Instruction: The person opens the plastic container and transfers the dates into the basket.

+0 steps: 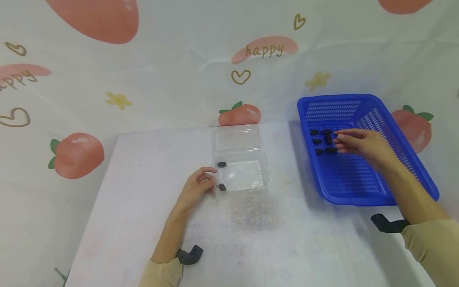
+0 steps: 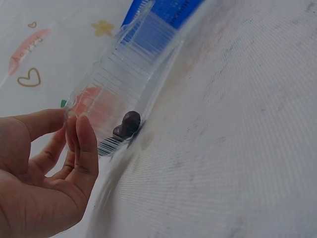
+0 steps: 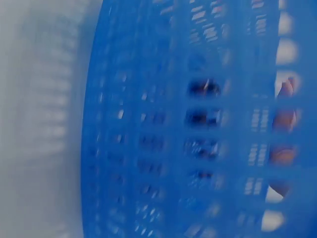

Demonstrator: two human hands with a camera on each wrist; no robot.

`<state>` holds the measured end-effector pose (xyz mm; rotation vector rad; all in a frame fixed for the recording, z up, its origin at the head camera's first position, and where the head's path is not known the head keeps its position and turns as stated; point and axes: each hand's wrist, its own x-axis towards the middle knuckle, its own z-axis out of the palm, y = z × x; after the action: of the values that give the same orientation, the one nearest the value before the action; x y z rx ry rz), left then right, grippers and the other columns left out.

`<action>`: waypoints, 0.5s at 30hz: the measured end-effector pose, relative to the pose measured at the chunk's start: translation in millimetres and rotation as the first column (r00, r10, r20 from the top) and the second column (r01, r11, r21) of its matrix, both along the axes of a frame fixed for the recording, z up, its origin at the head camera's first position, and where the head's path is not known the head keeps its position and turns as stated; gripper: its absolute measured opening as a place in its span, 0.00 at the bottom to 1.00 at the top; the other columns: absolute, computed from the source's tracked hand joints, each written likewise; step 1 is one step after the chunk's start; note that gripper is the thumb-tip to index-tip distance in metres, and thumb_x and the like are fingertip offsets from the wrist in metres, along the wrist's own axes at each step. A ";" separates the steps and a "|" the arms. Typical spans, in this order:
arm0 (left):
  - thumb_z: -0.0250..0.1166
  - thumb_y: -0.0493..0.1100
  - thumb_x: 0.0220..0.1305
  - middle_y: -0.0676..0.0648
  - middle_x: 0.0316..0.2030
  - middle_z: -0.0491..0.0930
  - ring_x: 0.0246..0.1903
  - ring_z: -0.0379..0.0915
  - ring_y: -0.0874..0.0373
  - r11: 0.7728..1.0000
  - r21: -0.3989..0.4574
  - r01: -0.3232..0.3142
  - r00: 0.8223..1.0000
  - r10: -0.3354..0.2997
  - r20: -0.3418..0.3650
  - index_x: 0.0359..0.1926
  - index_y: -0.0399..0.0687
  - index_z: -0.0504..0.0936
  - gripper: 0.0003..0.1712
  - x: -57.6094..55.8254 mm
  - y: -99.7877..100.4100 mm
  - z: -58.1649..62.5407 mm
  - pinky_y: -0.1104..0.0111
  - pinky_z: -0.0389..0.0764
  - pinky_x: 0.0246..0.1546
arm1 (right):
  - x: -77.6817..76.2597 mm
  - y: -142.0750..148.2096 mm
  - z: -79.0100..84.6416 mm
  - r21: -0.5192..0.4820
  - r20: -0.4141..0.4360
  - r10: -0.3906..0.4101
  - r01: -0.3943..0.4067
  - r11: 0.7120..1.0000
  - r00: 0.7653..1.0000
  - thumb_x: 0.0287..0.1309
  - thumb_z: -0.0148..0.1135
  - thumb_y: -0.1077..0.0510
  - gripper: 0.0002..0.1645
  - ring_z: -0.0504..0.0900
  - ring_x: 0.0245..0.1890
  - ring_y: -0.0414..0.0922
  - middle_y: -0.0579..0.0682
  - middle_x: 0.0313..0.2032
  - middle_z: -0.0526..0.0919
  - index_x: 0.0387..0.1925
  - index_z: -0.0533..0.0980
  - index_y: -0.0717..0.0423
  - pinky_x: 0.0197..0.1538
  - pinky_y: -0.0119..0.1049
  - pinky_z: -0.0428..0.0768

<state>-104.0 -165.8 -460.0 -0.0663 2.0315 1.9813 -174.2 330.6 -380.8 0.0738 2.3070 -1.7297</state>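
A clear hinged plastic box lies with its lid folded back. Along its left side are two dark, glossy, date-like ovals, one at the back and one at the front. My left hand pinches the box's left rim between thumb and fingers, as the left wrist view shows closely. On the right, my right hand reaches into a blue basket, fingertips right at several dark ovals. Whether it grips one I cannot tell; in the right wrist view the basket's wall hides most of it.
A white table carries both containers, the basket standing to the right of the box. Behind them hangs a pale cloth printed with peaches and hearts. Dark bands stick out from both wrists.
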 end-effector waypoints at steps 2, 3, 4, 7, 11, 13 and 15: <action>0.60 0.30 0.66 0.45 0.34 0.76 0.29 0.77 0.54 1.000 0.002 0.000 1.000 0.000 -0.002 0.59 0.36 0.74 0.21 -0.1 0.3 -0.4 0.65 0.83 0.37 | 4.1 -9.3 4.1 0.018 -0.029 0.012 -0.011 1.000 0.999 0.69 0.58 0.48 0.14 0.87 0.41 0.40 0.39 0.40 0.87 0.52 0.79 0.44 0.45 0.34 0.85; 0.61 0.30 0.66 0.45 0.34 0.76 0.29 0.77 0.54 1.000 0.003 -0.001 1.000 0.001 -0.003 0.59 0.36 0.75 0.20 -0.2 0.3 -0.6 0.65 0.82 0.37 | 6.1 -14.3 6.0 0.032 -0.047 0.016 -0.015 0.999 0.999 0.69 0.59 0.48 0.17 0.87 0.41 0.40 0.40 0.41 0.87 0.54 0.79 0.48 0.45 0.34 0.85; 0.61 0.30 0.66 0.45 0.34 0.76 0.29 0.77 0.54 1.000 0.004 -0.002 1.000 0.002 -0.003 0.59 0.36 0.75 0.20 -0.2 0.2 -1.0 0.65 0.82 0.38 | 7.9 -19.6 7.6 0.034 -0.061 0.020 -0.018 0.999 0.998 0.69 0.59 0.49 0.19 0.87 0.42 0.41 0.40 0.42 0.87 0.56 0.78 0.52 0.44 0.34 0.85; 0.61 0.30 0.66 0.46 0.34 0.76 0.29 0.77 0.54 1.000 0.005 -0.004 1.000 0.004 -0.002 0.59 0.36 0.74 0.21 -0.2 -0.1 -1.8 0.66 0.82 0.38 | 13.7 -35.8 12.2 0.037 -0.107 0.037 -0.033 0.999 0.994 0.69 0.59 0.50 0.24 0.87 0.41 0.43 0.43 0.42 0.87 0.59 0.75 0.62 0.43 0.34 0.85; 0.61 0.31 0.66 0.45 0.34 0.76 0.30 0.76 0.53 1.000 0.016 -0.001 1.000 0.001 -0.003 0.59 0.37 0.75 0.21 -0.2 0.2 -2.2 0.66 0.82 0.38 | 20.0 -56.5 16.7 0.015 -0.152 0.067 -0.066 0.998 0.986 0.69 0.59 0.53 0.25 0.87 0.41 0.44 0.46 0.44 0.87 0.59 0.74 0.67 0.42 0.36 0.85; 0.61 0.30 0.65 0.45 0.34 0.76 0.30 0.76 0.52 1.000 0.020 -0.001 1.000 0.001 -0.003 0.59 0.38 0.75 0.20 -0.2 0.6 -2.0 0.65 0.82 0.38 | 22.2 -67.4 18.3 -0.003 -0.166 0.075 -0.077 0.997 0.983 0.69 0.60 0.54 0.24 0.87 0.40 0.45 0.48 0.44 0.87 0.59 0.75 0.67 0.42 0.37 0.86; 0.61 0.30 0.65 0.45 0.34 0.77 0.30 0.77 0.52 1.000 0.016 0.002 1.000 -0.002 -0.002 0.59 0.38 0.75 0.21 0.0 0.2 -1.7 0.65 0.82 0.38 | 23.7 -78.9 18.7 -0.018 -0.178 0.079 -0.084 0.996 0.981 0.68 0.61 0.55 0.22 0.87 0.40 0.46 0.48 0.43 0.87 0.57 0.76 0.65 0.42 0.37 0.86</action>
<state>-104.0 -165.6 -461.7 -0.0588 2.0159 1.9976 -150.4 251.7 -362.1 -0.1844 2.3728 -1.7901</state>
